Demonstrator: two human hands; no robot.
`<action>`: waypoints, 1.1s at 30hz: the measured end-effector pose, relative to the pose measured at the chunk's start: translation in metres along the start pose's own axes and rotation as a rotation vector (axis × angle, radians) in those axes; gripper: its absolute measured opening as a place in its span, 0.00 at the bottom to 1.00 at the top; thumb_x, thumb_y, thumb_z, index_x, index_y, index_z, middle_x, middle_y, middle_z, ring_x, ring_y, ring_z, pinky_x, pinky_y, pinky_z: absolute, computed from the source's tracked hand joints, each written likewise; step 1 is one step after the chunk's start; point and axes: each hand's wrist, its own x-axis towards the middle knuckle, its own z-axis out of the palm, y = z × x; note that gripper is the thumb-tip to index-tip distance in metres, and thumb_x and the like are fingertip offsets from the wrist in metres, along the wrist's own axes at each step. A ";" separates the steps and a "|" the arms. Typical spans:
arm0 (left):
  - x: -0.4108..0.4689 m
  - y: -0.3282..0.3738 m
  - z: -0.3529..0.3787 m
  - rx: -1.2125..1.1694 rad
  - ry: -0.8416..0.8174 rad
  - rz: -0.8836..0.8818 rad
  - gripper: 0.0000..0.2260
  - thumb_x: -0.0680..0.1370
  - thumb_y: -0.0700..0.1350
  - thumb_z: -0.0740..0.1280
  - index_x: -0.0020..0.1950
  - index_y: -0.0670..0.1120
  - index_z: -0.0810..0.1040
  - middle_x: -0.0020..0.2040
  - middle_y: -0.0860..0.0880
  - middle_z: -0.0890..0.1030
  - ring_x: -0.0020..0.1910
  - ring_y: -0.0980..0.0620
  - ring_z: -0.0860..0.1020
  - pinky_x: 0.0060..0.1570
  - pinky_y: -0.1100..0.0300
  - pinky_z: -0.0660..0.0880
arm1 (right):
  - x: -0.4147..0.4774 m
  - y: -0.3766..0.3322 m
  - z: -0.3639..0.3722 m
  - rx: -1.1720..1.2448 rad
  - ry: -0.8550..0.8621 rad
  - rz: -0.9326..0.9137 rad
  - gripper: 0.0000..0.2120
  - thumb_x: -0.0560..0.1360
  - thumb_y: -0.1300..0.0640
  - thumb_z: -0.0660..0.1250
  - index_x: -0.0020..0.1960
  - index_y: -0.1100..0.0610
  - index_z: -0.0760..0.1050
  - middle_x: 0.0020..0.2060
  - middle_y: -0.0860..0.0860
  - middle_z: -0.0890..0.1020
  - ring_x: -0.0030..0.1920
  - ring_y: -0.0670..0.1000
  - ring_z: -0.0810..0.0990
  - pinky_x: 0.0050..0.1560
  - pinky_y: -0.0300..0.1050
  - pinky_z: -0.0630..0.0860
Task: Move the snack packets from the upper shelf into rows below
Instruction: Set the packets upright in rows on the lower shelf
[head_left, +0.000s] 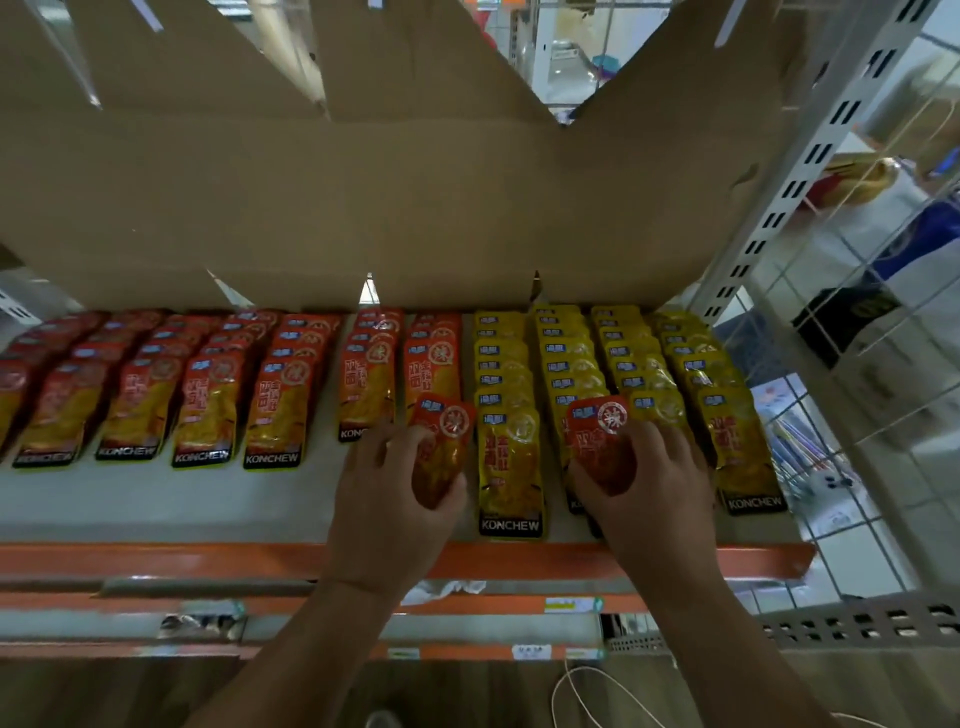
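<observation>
- Open brown cardboard box (363, 208) stands above the rows, flaps up; its contents are hidden.
- White shelf board with orange front edge (156, 499) carries overlapping rows: red foil snack packets (208, 410) left, yellow foil snack packets (644, 364) right.
- Left hand (384, 499) grips one red packet (441, 441) at the last red row's front.
- Right hand (654, 478) grips a second red packet (597, 436) over the yellow rows.
- Black bottom bands read "KONCHEW".

Fig.: soft, even light, dimmer at bottom; glare on snack packets (291, 410); fisheye bowing at edges; bkgd blurred.
</observation>
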 end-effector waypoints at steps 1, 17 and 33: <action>0.000 0.000 -0.001 -0.015 -0.003 -0.008 0.24 0.71 0.55 0.79 0.62 0.50 0.76 0.61 0.48 0.75 0.59 0.48 0.74 0.55 0.50 0.80 | 0.000 -0.003 0.000 -0.007 0.005 -0.005 0.27 0.68 0.36 0.74 0.57 0.53 0.74 0.53 0.52 0.79 0.56 0.60 0.76 0.56 0.65 0.75; 0.047 -0.049 -0.037 0.412 0.074 -0.072 0.36 0.68 0.66 0.76 0.70 0.49 0.74 0.57 0.42 0.82 0.57 0.35 0.78 0.56 0.38 0.73 | 0.004 -0.085 0.027 -0.021 0.001 -0.098 0.30 0.68 0.31 0.65 0.59 0.52 0.76 0.52 0.51 0.78 0.54 0.58 0.76 0.55 0.61 0.74; 0.062 -0.061 -0.025 0.443 0.071 -0.083 0.34 0.70 0.67 0.73 0.68 0.47 0.75 0.58 0.41 0.81 0.60 0.35 0.76 0.56 0.38 0.71 | 0.002 -0.080 0.031 -0.041 -0.017 -0.050 0.29 0.69 0.30 0.64 0.58 0.50 0.74 0.51 0.49 0.77 0.53 0.57 0.75 0.55 0.63 0.75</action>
